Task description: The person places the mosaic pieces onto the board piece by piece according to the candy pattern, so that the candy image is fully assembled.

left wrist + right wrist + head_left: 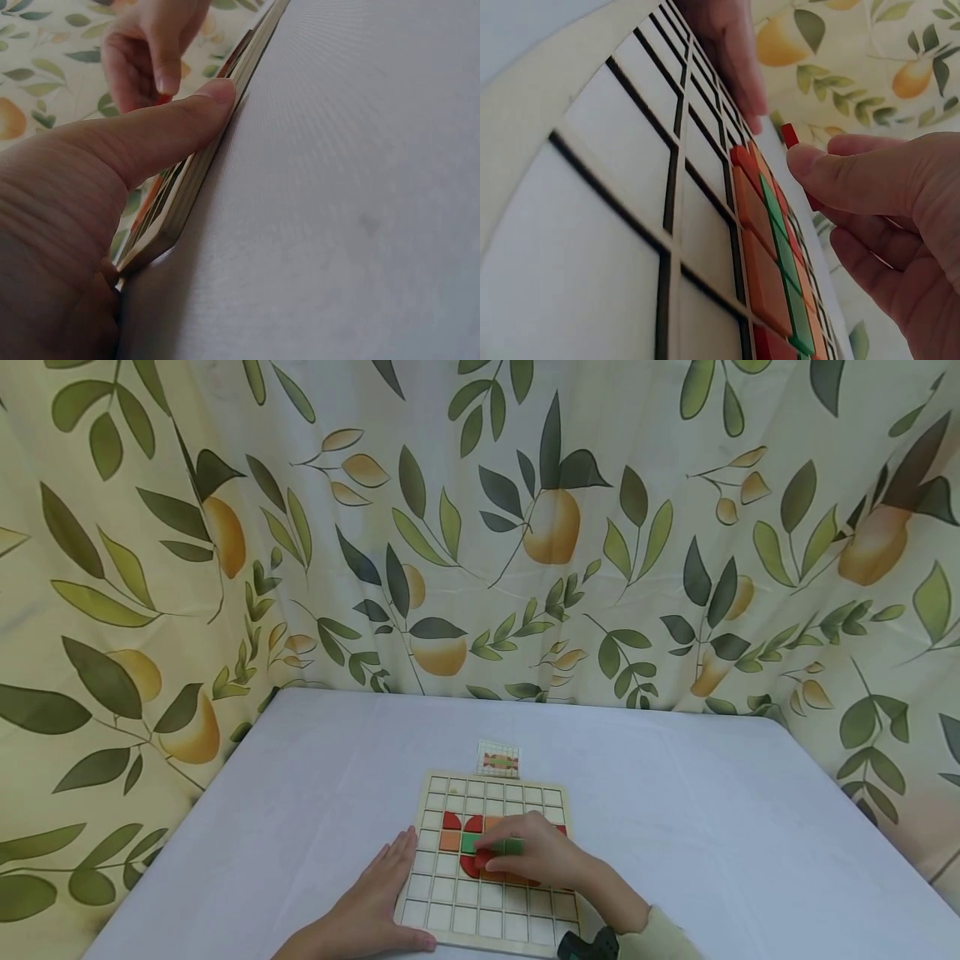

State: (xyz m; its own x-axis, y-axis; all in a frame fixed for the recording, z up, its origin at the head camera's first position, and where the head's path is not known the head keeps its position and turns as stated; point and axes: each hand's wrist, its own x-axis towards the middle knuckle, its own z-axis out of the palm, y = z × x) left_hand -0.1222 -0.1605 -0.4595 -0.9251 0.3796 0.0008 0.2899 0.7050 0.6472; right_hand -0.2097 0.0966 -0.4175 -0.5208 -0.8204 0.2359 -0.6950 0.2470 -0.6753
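Observation:
A wooden grid board (pixel 465 917) lies on the table, partly filled with coloured tiles. My right hand (pixel 547 852) is over its middle, pinching a small red tile (pixel 790 135) between thumb and fingers, above the board surface. Along the board's left side rests my left hand (pixel 375 893), fingers extended, its thumb (pixel 180 120) on the near edge. Red rounded tiles (pixel 452 821), an orange square tile (pixel 450 841) and a green square tile (pixel 471 843) sit in the cells. My right hand hides part of the pattern in the head view.
Just beyond the board's far edge lies a small card (pixel 498 759) printed with a coloured grid pattern. A white cloth covers the table (pixel 675 793). Behind it hangs a curtain (pixel 495 610) with leaves and fruit. A dark device (pixel 588 945) sits at my right wrist.

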